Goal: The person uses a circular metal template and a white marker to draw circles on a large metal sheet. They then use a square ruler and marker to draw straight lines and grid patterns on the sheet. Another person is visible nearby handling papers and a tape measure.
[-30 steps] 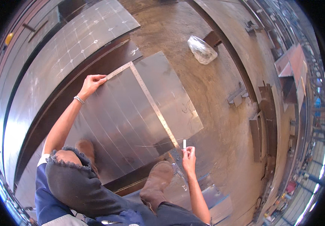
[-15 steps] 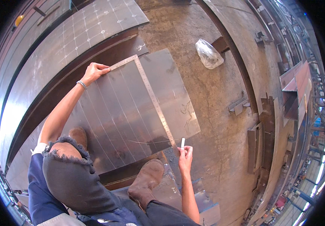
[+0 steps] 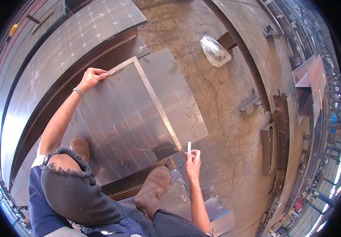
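Observation:
A steel framing square [image 3: 154,100] lies flat on a grey metal plate [image 3: 178,91]. Several thin white parallel lines run across the plate to the left of its long leg. At the far left edge of the plate, my left hand [image 3: 92,79] pinches the end of the short leg between thumb and fingers. My right hand [image 3: 193,160] is closed around a white chalk stick [image 3: 189,147], which points upward beside the near end of the long leg. Its fingers are at that end; whether they grip the square too is hard to see.
My brown boots [image 3: 154,185] stand by the plate's near side. A larger plate with a chalked grid [image 3: 87,29] lies at the far left. On the concrete floor rests a clear plastic bag [image 3: 216,51], and steel offcuts [image 3: 269,148] lie to the right.
The view has shifted slightly, moving the scene a little left and up. Both hands and the square keep nearly the same places on the plate.

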### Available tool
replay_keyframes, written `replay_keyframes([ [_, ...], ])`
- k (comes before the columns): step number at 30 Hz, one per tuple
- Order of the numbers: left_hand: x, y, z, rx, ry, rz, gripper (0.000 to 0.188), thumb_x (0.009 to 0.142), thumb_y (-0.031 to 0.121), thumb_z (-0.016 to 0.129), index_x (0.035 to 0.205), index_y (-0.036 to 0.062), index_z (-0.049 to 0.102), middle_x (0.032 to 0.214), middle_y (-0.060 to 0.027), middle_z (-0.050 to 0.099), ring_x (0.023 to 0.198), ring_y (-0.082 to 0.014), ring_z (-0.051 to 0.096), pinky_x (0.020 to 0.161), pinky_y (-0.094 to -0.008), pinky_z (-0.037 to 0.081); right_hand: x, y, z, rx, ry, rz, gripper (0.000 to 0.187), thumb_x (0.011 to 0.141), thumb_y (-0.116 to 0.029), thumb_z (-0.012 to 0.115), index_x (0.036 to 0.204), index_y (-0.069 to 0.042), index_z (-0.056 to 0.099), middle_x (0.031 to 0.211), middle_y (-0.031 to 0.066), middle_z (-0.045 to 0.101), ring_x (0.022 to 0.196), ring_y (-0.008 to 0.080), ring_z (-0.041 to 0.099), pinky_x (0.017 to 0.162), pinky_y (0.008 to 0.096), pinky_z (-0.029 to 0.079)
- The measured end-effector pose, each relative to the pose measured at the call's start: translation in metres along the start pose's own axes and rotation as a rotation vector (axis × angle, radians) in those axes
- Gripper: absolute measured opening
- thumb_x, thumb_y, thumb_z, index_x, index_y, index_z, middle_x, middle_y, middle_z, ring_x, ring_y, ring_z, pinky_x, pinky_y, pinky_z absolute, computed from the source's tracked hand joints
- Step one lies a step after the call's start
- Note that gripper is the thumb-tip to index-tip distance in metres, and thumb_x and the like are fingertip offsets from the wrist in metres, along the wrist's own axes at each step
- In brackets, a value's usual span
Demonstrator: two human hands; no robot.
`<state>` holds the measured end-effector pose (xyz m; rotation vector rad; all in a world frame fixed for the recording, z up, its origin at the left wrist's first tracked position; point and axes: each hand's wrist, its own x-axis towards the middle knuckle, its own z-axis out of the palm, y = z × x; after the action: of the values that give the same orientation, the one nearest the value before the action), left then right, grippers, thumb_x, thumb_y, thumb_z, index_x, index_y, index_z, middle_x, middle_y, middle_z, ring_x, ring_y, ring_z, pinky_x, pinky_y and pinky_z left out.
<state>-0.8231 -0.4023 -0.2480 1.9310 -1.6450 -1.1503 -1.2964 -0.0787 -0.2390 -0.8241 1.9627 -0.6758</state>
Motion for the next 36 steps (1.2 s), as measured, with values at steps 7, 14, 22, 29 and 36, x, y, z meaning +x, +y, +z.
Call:
replay_keyframes([
  [7, 0.001, 0.0, -0.001, 0.036, 0.02, 0.013, 0.034, 0.087, 0.033, 0.078, 0.108, 0.0068, 0.079, 0.093, -0.0061, 0.078, 0.085, -0.0112, 0.068, 0.079, -0.0295, 0.053, 0.002, 0.004, 0.001, 0.029, 0.014, -0.008, 0.011, 0.103, -0.012, 0.052, 0.108, -0.003, 0.049, 0.096, 0.0154, 0.073, 0.093, 0.0185, 0.068, 0.083, 0.0332, 0.051],
  [14, -0.001, 0.002, -0.001, 0.027, 0.015, 0.038, 0.033, 0.088, 0.032, 0.078, 0.108, 0.0065, 0.079, 0.094, -0.0066, 0.078, 0.087, -0.0111, 0.069, 0.08, -0.029, 0.053, -0.004, -0.044, -0.017, -0.245, 0.125, -0.179, 0.011, 0.101, -0.012, 0.055, 0.109, -0.005, 0.051, 0.076, 0.0149, 0.069, 0.069, 0.0313, 0.069, 0.063, 0.0405, 0.051],
  [22, 0.0, -0.004, -0.002, 0.009, 0.021, 0.057, 0.033, 0.086, 0.032, 0.078, 0.108, 0.007, 0.079, 0.092, -0.0063, 0.078, 0.084, -0.011, 0.069, 0.078, -0.0298, 0.054, 0.074, -0.168, 0.051, -0.287, -0.069, -0.647, 0.015, 0.099, -0.012, 0.055, 0.113, -0.007, 0.053, 0.083, 0.0216, 0.067, 0.079, 0.0435, 0.066, 0.066, 0.0528, 0.05],
  [29, -0.005, 0.008, 0.001, 0.025, 0.03, -0.002, 0.036, 0.086, 0.033, 0.079, 0.108, 0.0052, 0.078, 0.094, -0.0083, 0.078, 0.084, -0.0118, 0.069, 0.079, -0.031, 0.054, 0.148, -0.26, 0.164, -0.332, 0.091, -1.03, 0.018, 0.097, -0.016, 0.058, 0.112, -0.006, 0.061, 0.083, 0.0181, 0.07, 0.078, 0.0382, 0.068, 0.068, 0.0499, 0.054],
  [36, -0.005, 0.005, 0.004, 0.065, 0.085, -0.01, 0.031, 0.085, 0.035, 0.078, 0.104, 0.011, 0.08, 0.091, -0.0111, 0.078, 0.083, -0.0173, 0.073, 0.076, -0.0327, 0.055, 0.169, -0.274, 0.204, -0.444, 0.07, -1.007, 0.017, 0.097, -0.014, 0.056, 0.11, -0.005, 0.062, 0.084, 0.0181, 0.07, 0.081, 0.0377, 0.069, 0.071, 0.0502, 0.053],
])
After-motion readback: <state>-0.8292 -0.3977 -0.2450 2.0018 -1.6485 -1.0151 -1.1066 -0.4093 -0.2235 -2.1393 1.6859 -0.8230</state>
